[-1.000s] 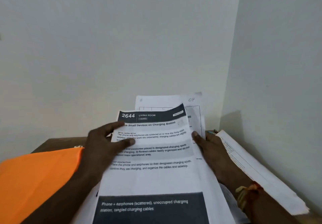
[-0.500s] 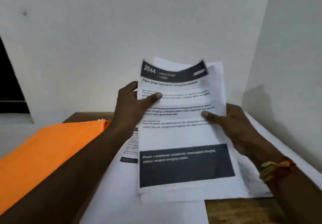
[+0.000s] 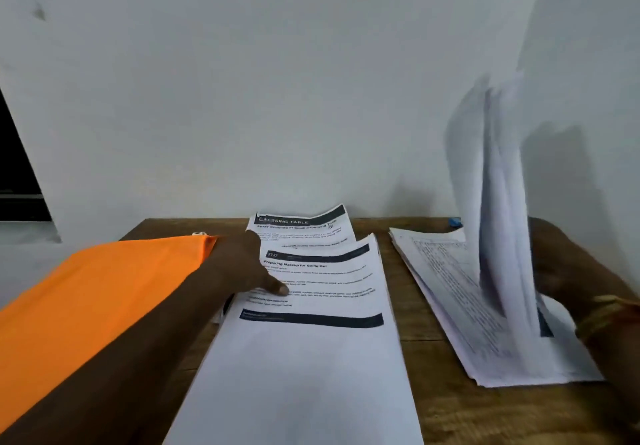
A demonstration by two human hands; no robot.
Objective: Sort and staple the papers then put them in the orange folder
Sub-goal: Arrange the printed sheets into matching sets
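Wooden table (image 3: 427, 396), left hand (image 3: 246, 266) relaxed on stack (image 3: 304, 375), right hand (image 3: 568, 264) behind sheets (image 3: 498, 202), grip unclear

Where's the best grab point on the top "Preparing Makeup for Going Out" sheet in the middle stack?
Pinch the Preparing Makeup for Going Out sheet at its far right corner, coming from the right. It lies flat on the stack, so only edges give purchase. The left hand rests on its left side, and that corner looks free, slightly lifted.
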